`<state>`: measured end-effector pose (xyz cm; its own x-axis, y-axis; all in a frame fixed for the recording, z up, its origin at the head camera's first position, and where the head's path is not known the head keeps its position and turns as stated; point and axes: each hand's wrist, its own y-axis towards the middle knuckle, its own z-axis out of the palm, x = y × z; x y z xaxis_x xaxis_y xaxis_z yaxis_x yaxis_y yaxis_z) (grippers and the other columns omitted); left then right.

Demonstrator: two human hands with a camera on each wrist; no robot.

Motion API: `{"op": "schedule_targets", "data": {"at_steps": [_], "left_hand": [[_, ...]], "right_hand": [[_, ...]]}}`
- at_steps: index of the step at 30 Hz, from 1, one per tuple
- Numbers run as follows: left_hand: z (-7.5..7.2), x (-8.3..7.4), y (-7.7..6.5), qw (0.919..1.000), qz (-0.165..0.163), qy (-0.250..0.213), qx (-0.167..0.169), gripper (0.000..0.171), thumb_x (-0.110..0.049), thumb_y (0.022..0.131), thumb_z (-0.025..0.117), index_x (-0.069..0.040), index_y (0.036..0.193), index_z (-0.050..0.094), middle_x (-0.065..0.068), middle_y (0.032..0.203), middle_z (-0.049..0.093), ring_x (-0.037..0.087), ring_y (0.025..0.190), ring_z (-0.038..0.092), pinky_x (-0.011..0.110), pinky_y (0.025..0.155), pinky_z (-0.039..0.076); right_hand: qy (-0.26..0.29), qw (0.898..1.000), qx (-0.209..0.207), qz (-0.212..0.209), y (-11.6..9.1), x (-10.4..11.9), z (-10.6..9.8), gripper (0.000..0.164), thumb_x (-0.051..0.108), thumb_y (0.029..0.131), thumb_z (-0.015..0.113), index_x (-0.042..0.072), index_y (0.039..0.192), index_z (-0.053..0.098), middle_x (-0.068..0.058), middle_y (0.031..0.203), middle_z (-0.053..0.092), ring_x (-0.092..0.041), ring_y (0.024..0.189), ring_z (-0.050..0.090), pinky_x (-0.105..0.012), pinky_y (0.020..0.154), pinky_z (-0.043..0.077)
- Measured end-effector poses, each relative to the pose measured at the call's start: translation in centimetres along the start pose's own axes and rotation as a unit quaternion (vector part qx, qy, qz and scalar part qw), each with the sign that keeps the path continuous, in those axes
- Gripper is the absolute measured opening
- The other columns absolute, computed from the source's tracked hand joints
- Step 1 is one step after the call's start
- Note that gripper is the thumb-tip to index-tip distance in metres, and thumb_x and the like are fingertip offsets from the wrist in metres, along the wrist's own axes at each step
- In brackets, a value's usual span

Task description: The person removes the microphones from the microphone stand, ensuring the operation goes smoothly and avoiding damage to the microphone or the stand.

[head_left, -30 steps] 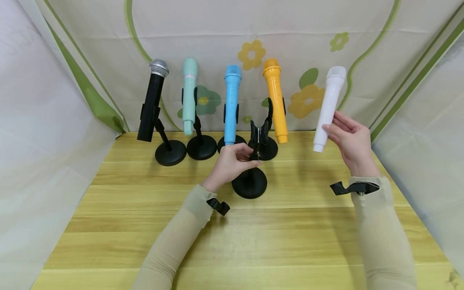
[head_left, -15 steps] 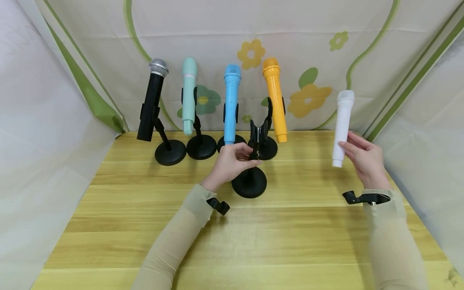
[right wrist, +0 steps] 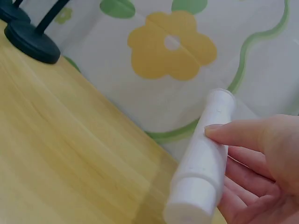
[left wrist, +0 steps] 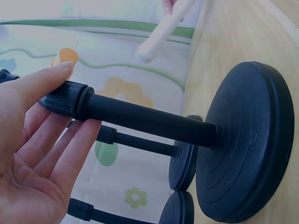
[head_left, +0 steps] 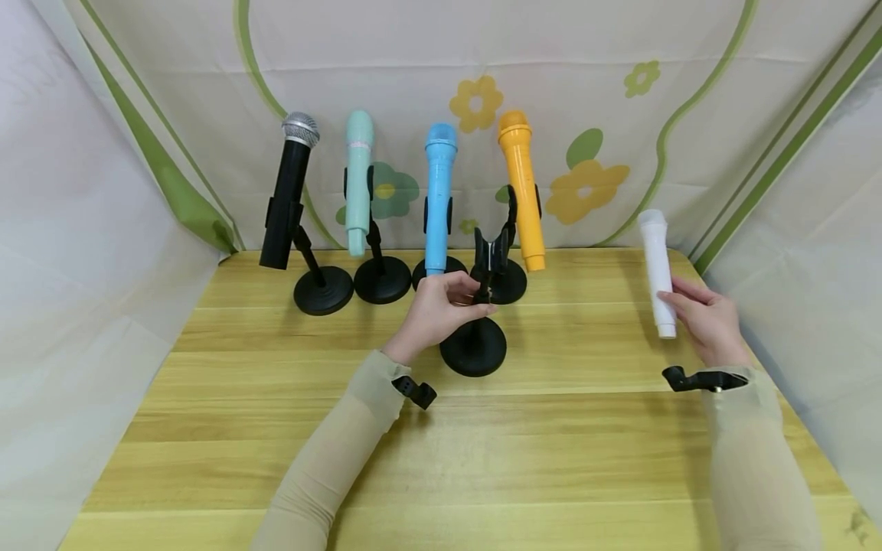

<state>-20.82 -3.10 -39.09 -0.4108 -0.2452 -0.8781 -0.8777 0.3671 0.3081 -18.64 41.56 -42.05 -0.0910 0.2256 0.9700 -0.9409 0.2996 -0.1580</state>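
Observation:
My left hand [head_left: 441,314] pinches the upper collar of a black microphone stand [left wrist: 149,119] between thumb and fingers. Its round base [head_left: 473,348] is on the table, and the clip [head_left: 491,252] on top holds no microphone. Out to the right, my right hand [head_left: 710,317] grips a white microphone [head_left: 658,272] by its lower handle, thumb on the near side, head end pointing toward the backdrop. In the right wrist view the white microphone [right wrist: 203,154] slants over the table's back edge, fingers behind it.
Behind the left hand, a row of stands carries a black microphone [head_left: 285,199], a mint green one [head_left: 359,184], a blue one [head_left: 439,199] and an orange one [head_left: 524,191]. A flowered cloth backdrop [head_left: 586,76] rises at the table's [head_left: 551,459] back edge.
My right hand has moved right and lower with the white microphone, whose top now tips leftward instead of rightward. The left hand and its stand have stayed in place.

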Motion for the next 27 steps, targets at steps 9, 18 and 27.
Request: {"op": "schedule_targets", "data": {"at_steps": [9,18,27], "left_hand": [[0.0,0.1,0.0,1.0,0.002,0.001,0.001,0.024,-0.015,0.083,0.088,-0.006,0.1,0.074,0.002,0.099,0.071,0.012,0.082,0.071,0.026,0.076,0.06],[0.1,0.0,0.0,1.0,0.007,-0.002,-0.001,0.022,-0.015,0.083,0.088,-0.007,0.099,0.074,0.001,0.098,0.071,0.012,0.082,0.071,0.026,0.076,0.06],[0.1,0.0,0.0,0.9999,0.01,-0.004,-0.005,0.023,-0.014,0.082,0.088,-0.006,0.098,0.074,0.002,0.097,0.072,0.012,0.081,0.071,0.027,0.075,0.06]], "right_hand": [[-0.072,0.996,-0.049,0.026,1.0,-1.8,-1.8,0.061,0.013,0.084,0.087,0.01,0.14,0.063,0.016,0.101,0.068,-0.005,0.098,0.056,-0.011,0.074,0.052],[-0.121,0.988,-0.071,0.064,1.0,-2.2,-2.4,0.07,0.022,0.083,0.088,0.012,0.145,0.058,0.012,0.114,0.062,-0.004,0.104,0.052,-0.009,0.074,0.049],[-0.143,0.981,-0.101,0.078,1.1,-2.8,-3.0,0.071,0.027,0.081,0.089,0.015,0.144,0.06,0.008,0.136,0.057,-0.006,0.113,0.05,-0.009,0.076,0.047]]}}
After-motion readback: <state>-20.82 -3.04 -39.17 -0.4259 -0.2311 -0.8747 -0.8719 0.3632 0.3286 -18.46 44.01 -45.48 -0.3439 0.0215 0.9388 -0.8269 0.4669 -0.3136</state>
